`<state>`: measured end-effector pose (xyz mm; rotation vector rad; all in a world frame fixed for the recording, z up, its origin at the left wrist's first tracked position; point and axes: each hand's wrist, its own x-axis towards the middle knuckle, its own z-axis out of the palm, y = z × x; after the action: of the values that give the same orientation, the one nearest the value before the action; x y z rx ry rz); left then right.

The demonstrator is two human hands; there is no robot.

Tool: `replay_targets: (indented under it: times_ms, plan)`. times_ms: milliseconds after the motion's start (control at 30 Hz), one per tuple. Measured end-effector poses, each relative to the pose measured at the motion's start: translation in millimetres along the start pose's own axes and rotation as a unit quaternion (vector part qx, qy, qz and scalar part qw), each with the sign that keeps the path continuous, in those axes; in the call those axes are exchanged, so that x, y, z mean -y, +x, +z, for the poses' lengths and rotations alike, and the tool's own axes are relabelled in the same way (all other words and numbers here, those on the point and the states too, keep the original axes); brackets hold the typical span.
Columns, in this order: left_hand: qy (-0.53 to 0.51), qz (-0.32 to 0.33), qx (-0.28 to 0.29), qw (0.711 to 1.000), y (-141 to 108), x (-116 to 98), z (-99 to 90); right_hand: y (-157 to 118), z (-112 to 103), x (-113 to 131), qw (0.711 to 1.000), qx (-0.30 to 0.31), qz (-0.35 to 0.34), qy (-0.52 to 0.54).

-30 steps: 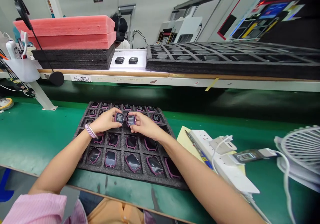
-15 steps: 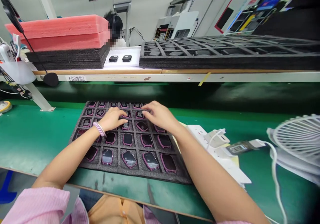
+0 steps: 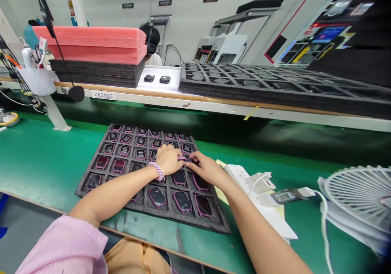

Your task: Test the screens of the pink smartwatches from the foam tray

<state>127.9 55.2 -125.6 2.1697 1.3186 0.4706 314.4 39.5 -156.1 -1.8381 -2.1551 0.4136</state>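
Note:
A dark grey foam tray (image 3: 224,225) lies on the bench, its square pockets holding several purple-framed smartwatch bodies without straps, such as this watch body (image 3: 157,196). Some screens in the back rows show white lines of text; the front ones are dark. Over the tray's right-hand part, my left hand (image 3: 169,160) is closed, pinching the purple edge of one watch body (image 3: 191,161). My right hand (image 3: 207,169) grips the same piece from the right with thumb and fingers. My fingers hide much of it.
To the right are a white power strip (image 3: 236,171) with a plugged-in charger, a small grey device (image 3: 285,196) on a cable, and a white fan (image 3: 360,200). A shelf (image 3: 220,103) above carries pink foam (image 3: 91,38) and a large black tray (image 3: 232,87). A person sits beyond.
Both hands have moved from the back rows toward the middle right of the tray and come together on one watch body. The camera view has shifted somewhat.

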Motion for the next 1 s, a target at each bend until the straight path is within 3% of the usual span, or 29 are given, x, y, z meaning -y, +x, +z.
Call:
replay_targets:
  times_ms: [100, 200, 300, 333, 367, 467, 567, 667, 767, 833, 1000]
  plan:
    - [-0.103, 0.023, 0.006, 0.994, -3, -1, -13.9, -3, 0, -7, 0.998, -0.019, -0.007, 0.065]
    - [-0.212, 0.025, 0.034, 0.976, -15, 6, -40.9, -5, -2, -7, 0.992, -0.044, -0.021, 0.117]
    - [-0.393, -0.050, 0.054, 0.916, -31, 19, -66.3, -4, -3, 11, 0.960, -0.048, -0.028, 0.273]
    - [-0.431, -0.080, 0.040, 0.898, -36, 24, -72.0, -2, -2, 21, 0.929, -0.030, -0.024, 0.368]
    - [-0.451, -0.104, 0.021, 0.886, -41, 29, -75.9, -1, -1, 32, 0.880, 0.002, -0.015, 0.475]
    - [-0.429, -0.133, -0.035, 0.893, -51, 40, -78.9, 4, 6, 69, 0.742, 0.105, 0.013, 0.662]
    - [-0.398, -0.136, -0.078, 0.904, -58, 46, -75.3, 7, 13, 97, 0.678, 0.162, 0.016, 0.717]
    - [-0.369, -0.107, -0.126, 0.915, -64, 50, -70.3, 7, 17, 110, 0.672, 0.197, -0.010, 0.714]
    - [-0.289, -0.035, -0.166, 0.942, -72, 54, -64.5, 6, 23, 110, 0.678, 0.206, -0.034, 0.705]
    - [-0.235, 0.000, -0.168, 0.957, -77, 57, -60.4, 4, 27, 106, 0.677, 0.206, -0.041, 0.705]
    - [-0.194, 0.019, -0.144, 0.970, -85, 57, -53.3, 0, 32, 102, 0.677, 0.203, -0.058, 0.705]
